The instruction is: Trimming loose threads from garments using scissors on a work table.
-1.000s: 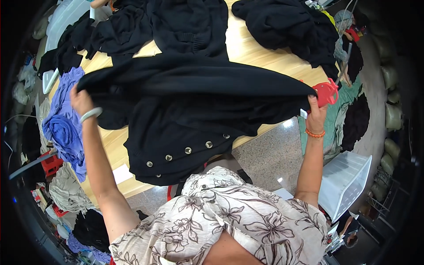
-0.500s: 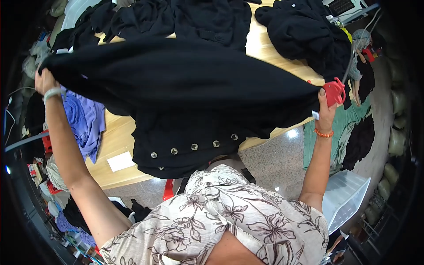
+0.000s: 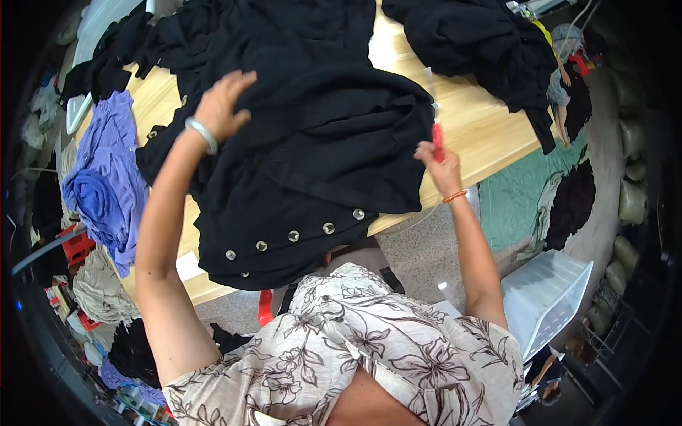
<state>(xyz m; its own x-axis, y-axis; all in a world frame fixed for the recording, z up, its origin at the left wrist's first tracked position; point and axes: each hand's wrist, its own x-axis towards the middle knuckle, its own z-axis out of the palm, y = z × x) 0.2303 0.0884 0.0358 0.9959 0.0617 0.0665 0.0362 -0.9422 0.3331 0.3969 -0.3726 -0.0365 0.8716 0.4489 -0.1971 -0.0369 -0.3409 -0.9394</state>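
Note:
A black knit cardigan (image 3: 312,170) with shiny round buttons lies spread and rumpled over the table in front of me, its buttoned edge toward my body. Over its left part my left hand (image 3: 222,106) is raised with fingers apart, holding nothing. My right hand (image 3: 439,165) is closed around a red hand tool (image 3: 438,140) just off the cardigan's right edge. The tool's exact kind is not clear from this angle. A small white tag (image 3: 435,105) shows by the garment's edge beyond the tool.
More black garments (image 3: 469,57) lie at the far side of the wooden table (image 3: 490,153). Purple clothing (image 3: 106,184) is heaped at the left, near a white card (image 3: 188,266). On the floor at right are a green cloth (image 3: 515,206) and a clear plastic bin (image 3: 547,295).
The cardigan, held stretched between both hands, has come down onto the table. My left hand has let go and moved right; my right hand has moved inward with the red tool.

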